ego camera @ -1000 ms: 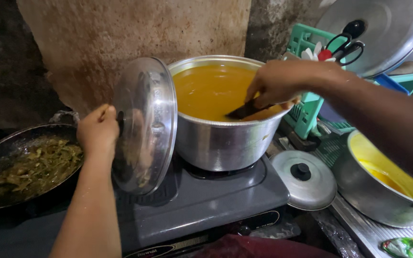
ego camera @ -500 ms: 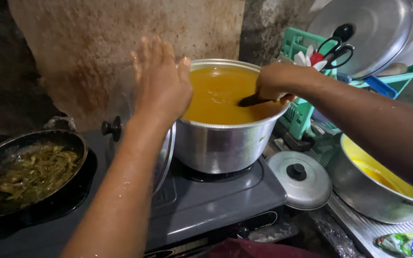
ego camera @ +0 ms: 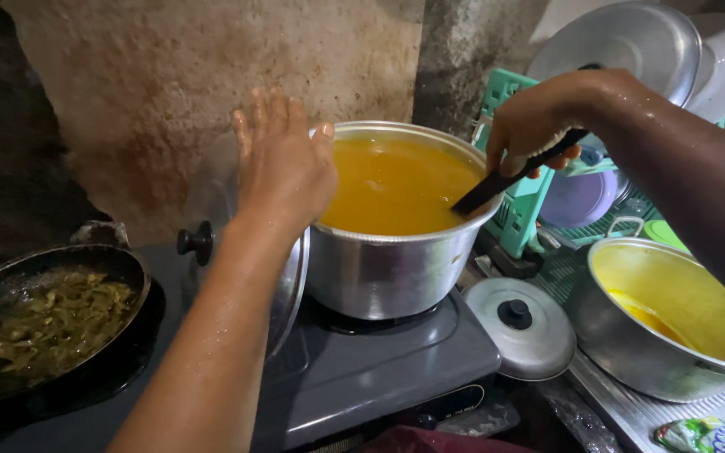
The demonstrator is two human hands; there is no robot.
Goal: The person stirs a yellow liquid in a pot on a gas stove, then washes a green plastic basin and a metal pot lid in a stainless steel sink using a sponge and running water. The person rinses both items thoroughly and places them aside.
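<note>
We take the aluminium stockpot [ego camera: 392,268] of orange-yellow broth as our landmark; it stands on the grey gas stove [ego camera: 379,369]. Our right hand [ego camera: 539,126] is above the pot's right rim, its fingers clenched around the handle of a black ladle [ego camera: 497,186], whose lower end dips into the broth at the pot's right side. Our left hand [ego camera: 283,164] is raised just left of the pot's rim, fingers released and spread flat, holding nothing. Below that hand, a steel lid with a black knob [ego camera: 283,294] leans on edge against the pot's left wall. Farther left of the pot, a dark wok of chopped green vegetables [ego camera: 48,323] sits on the stove. To the pot's lower right, a smaller lid with a black knob [ego camera: 520,327] lies flat beside the stove, and beyond it stands a metal bowl with yellow liquid [ego camera: 673,319]. Behind the pot's right side, a green rack [ego camera: 518,210] holds upright plates and pot lids.
</note>
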